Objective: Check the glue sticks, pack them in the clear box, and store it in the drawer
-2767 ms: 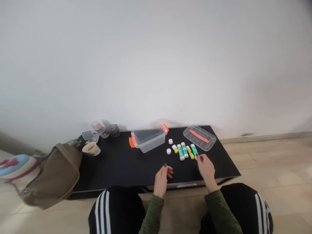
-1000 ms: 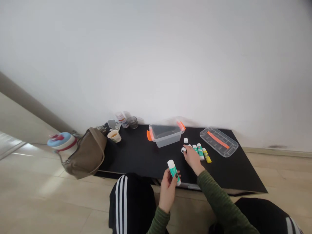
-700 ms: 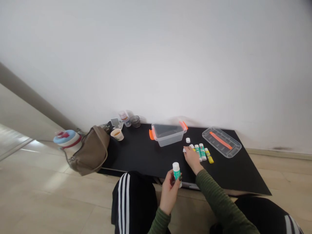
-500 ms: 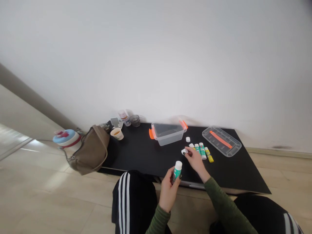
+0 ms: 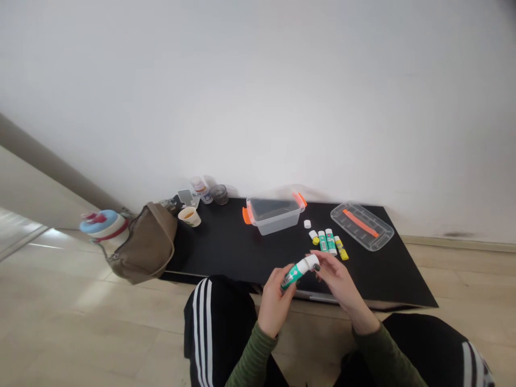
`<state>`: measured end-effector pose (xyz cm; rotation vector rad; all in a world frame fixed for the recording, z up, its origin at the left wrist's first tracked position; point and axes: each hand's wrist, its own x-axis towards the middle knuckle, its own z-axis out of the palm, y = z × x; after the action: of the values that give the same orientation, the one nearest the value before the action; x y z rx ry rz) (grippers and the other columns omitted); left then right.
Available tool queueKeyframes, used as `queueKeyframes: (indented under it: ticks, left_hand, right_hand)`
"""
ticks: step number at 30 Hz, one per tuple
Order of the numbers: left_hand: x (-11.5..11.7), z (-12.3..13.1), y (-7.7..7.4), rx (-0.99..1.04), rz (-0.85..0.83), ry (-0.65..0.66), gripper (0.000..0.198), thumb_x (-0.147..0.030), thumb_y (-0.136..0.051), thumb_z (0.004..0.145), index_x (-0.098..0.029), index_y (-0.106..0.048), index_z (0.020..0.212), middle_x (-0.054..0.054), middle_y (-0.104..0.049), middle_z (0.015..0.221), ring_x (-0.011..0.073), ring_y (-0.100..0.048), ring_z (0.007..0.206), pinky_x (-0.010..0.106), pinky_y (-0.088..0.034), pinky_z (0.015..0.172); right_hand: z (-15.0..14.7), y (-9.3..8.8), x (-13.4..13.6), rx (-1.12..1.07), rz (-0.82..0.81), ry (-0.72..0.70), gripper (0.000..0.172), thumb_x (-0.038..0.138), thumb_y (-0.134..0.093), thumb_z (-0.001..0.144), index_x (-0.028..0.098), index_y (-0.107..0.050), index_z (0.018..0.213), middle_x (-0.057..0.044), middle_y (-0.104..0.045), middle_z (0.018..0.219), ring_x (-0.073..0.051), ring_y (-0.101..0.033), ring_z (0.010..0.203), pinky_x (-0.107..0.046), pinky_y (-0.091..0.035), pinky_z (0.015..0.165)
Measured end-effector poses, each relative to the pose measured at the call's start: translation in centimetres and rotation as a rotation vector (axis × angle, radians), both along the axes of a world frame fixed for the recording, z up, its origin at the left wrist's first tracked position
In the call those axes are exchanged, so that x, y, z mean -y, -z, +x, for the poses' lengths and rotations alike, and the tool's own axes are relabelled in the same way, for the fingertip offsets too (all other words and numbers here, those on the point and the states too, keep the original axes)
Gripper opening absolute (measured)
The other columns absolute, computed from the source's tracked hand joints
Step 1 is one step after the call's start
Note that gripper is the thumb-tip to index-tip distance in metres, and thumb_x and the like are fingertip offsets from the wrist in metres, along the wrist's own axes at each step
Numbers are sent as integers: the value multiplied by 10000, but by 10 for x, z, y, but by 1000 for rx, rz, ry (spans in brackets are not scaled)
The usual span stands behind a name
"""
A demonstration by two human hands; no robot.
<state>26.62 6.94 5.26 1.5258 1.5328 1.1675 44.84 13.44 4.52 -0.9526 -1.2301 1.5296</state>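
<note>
My left hand (image 5: 275, 301) is closed around a green and white glue stick (image 5: 294, 274), tilted with its top toward the right. My right hand (image 5: 336, 282) pinches a white cap (image 5: 312, 262) at the top end of that glue stick; whether it is fully seated I cannot tell. Just beyond my right hand, two more green glue sticks (image 5: 327, 242) lie side by side on the black table (image 5: 234, 247). Yellow glue sticks (image 5: 341, 248) lie to their right. Two loose white caps (image 5: 313, 235) are to their left, one farther back, and a yellow cap (image 5: 316, 241) lies there too.
A clear box (image 5: 278, 219) with orange latches stands at the back middle. Its clear lid (image 5: 362, 226) lies to the right. On the left are a paper cup (image 5: 189, 216), a glass bowl (image 5: 220, 194), a bottle (image 5: 200, 189), a brown bag (image 5: 145, 244) and a blue-lidded jug (image 5: 105, 228).
My right hand has brought the white cap from the table over to the glue stick's top. My left hand has tilted the glue stick from upright toward the right.
</note>
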Motion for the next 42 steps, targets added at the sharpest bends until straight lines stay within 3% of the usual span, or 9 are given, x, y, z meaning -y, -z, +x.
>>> queueKeyframes:
  ticks: [3,10,17,25,35,42]
  left_hand:
    - [1,-1,-4,-35,9,13,420,-133,-548,840,-232,-614,1244,66,-614,1094,191,-598,994,319,-472,899]
    - [1,-9,-15,-123,18,101,466,-98,-579,807,-267,-636,1237,50,-617,1053,184,-604,974,316,-491,885]
    - [-3,-13,-22,-178,45,189,499,-75,-607,803,-295,-638,1249,46,-622,1046,181,-599,971,325,-505,891]
    - [-2,-10,-16,-276,207,203,476,-76,-604,835,-318,-642,1243,54,-607,1041,181,-590,942,308,-532,798]
    - [-4,-8,-11,-414,419,191,411,-85,-536,888,-288,-650,1226,79,-599,999,179,-569,890,318,-535,745]
    - [-10,-7,4,-417,384,200,427,-93,-527,882,-287,-640,1246,83,-606,1021,187,-577,915,330,-533,777]
  right_hand:
    - [5,-1,3,47,27,-29,406,392,-715,806,260,-642,1184,-74,-660,1217,-214,-641,984,-266,-526,664]
    - [19,-11,7,140,142,-179,379,362,-705,818,250,-649,1176,-76,-660,1201,-214,-635,1050,-350,-519,925]
    - [30,-14,12,264,133,-211,340,348,-702,806,229,-675,1123,-64,-703,1094,-205,-667,963,-331,-551,864]
    - [33,-16,19,292,46,-166,379,389,-748,738,220,-710,1076,-58,-755,974,-221,-711,884,-335,-587,788]
    - [30,-6,22,187,-53,-95,473,427,-837,628,207,-734,1034,-75,-767,938,-242,-726,839,-369,-604,774]
    - [29,11,21,174,-65,-49,499,462,-827,632,193,-732,1042,-80,-763,967,-248,-723,864,-389,-604,796]
